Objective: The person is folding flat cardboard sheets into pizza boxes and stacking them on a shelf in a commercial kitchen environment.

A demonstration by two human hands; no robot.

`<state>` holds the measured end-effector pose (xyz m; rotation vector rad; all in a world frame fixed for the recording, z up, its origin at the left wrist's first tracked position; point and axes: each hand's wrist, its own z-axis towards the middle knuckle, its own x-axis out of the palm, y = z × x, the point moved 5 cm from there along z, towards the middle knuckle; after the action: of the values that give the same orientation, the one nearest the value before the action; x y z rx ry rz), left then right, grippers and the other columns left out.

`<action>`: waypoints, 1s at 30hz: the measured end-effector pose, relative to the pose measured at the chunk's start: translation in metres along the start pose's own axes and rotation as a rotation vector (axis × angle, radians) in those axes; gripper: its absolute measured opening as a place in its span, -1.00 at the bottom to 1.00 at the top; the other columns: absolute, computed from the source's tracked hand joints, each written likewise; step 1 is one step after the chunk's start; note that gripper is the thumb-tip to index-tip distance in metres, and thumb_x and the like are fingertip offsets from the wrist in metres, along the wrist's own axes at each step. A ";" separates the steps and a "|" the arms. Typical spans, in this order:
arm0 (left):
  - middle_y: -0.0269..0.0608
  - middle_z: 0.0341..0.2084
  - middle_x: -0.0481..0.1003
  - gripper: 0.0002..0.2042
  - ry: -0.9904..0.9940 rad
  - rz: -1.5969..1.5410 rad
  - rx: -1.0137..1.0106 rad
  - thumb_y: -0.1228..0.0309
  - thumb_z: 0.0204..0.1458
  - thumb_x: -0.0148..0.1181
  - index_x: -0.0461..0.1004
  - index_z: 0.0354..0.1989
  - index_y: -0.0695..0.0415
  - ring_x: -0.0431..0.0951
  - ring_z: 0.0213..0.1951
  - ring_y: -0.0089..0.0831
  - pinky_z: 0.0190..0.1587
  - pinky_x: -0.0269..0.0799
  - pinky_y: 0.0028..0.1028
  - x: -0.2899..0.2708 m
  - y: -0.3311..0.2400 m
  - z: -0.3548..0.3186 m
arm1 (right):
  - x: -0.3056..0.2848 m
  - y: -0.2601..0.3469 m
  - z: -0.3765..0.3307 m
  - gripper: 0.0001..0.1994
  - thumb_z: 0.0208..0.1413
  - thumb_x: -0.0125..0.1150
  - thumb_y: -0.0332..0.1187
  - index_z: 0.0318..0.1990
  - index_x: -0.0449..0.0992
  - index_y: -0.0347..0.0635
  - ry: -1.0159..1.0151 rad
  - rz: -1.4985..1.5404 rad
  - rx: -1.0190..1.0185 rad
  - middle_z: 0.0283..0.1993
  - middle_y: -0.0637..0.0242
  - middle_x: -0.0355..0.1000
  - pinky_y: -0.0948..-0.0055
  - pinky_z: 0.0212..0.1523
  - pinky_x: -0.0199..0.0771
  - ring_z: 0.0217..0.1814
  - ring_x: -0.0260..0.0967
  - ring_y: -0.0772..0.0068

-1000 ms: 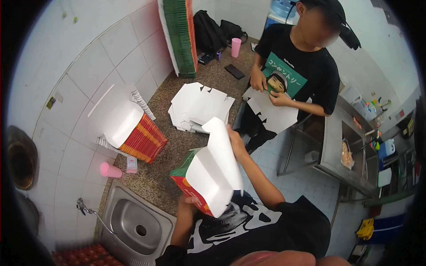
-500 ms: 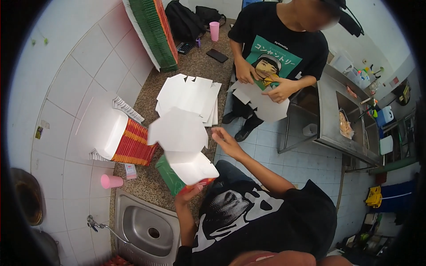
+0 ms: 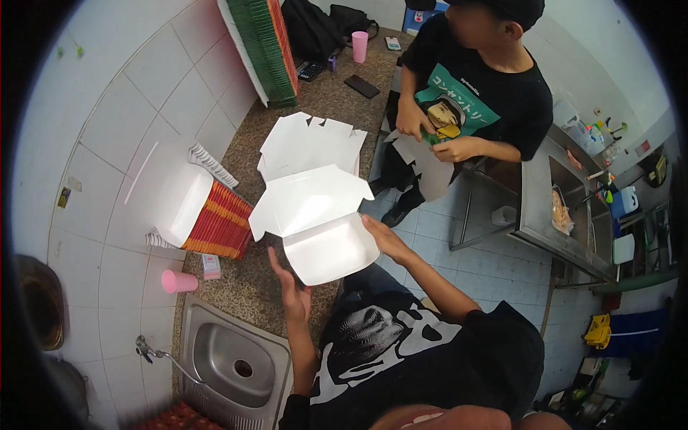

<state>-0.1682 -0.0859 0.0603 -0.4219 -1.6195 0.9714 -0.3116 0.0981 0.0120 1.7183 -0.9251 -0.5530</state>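
Observation:
A white-lined paper takeaway box point(image 3: 333, 254) with its lid flap point(image 3: 308, 201) raised is in front of me, at the counter's edge. On its right side, my right hand point(image 3: 387, 240) holds the wall, some fingers hidden behind it. My left hand point(image 3: 290, 292) is open beside the box's lower left corner, fingers stretched out and holding nothing. Beyond the lid lie flat white box blanks point(image 3: 312, 147). A nested stack of red and orange boxes point(image 3: 218, 222) leans left of the lid.
A steel sink point(image 3: 240, 365) with a tap is at the near left, a pink cup point(image 3: 179, 281) behind it. A tall green stack point(image 3: 261, 54) stands on the far counter near a phone point(image 3: 362, 87). Across from me a person point(image 3: 487, 93) handles a white blank point(image 3: 428, 168).
The box has turned and shifted right, hiding its green outside. My left hand has let go of its lower side and opened; my right hand has come onto its right wall.

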 end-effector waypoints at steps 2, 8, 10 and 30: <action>-0.09 0.32 0.10 -0.35 -0.174 0.122 -0.098 0.05 0.28 -0.14 -0.18 0.44 0.02 0.30 0.24 -0.18 0.22 0.27 -0.19 -0.009 0.003 0.007 | 0.000 0.004 0.004 -0.36 0.37 -0.27 0.05 0.40 0.05 -0.24 -0.002 -0.045 -0.039 0.42 0.07 0.07 0.40 0.39 -0.03 0.45 0.02 0.27; -0.06 0.34 0.05 -0.38 -0.280 0.182 -0.018 0.04 0.30 -0.19 -0.15 0.43 0.06 0.08 0.36 -0.22 0.34 0.03 -0.27 -0.021 0.011 0.017 | 0.014 0.021 -0.003 -0.34 0.36 -0.24 0.03 0.43 -0.05 -0.23 0.081 0.064 -0.157 0.50 0.12 -0.12 0.39 0.45 -0.27 0.54 -0.21 0.27; -0.07 0.32 0.10 -0.43 -0.186 0.075 0.078 0.10 0.32 -0.27 -0.08 0.40 0.13 0.13 0.33 -0.21 0.32 0.08 -0.26 -0.013 0.004 0.020 | 0.013 0.020 -0.003 -0.33 0.36 -0.23 0.03 0.44 -0.07 -0.23 0.080 0.090 -0.195 0.51 0.12 -0.13 0.39 0.45 -0.29 0.54 -0.23 0.27; -0.15 -0.19 0.59 -0.73 -0.383 1.434 0.711 0.28 0.01 0.32 0.61 -0.13 0.07 0.59 -0.15 -0.29 -0.07 0.48 -0.35 -0.060 -0.203 0.045 | -0.032 -0.060 0.022 -0.53 0.19 0.12 -0.44 0.24 0.25 -0.32 -0.079 -0.067 -0.009 0.09 0.18 0.42 0.45 0.11 0.33 0.09 0.38 0.40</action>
<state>-0.1474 -0.2660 0.1783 -0.9440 -0.9673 2.6999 -0.3281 0.1190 -0.0545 1.7344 -0.9217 -0.6718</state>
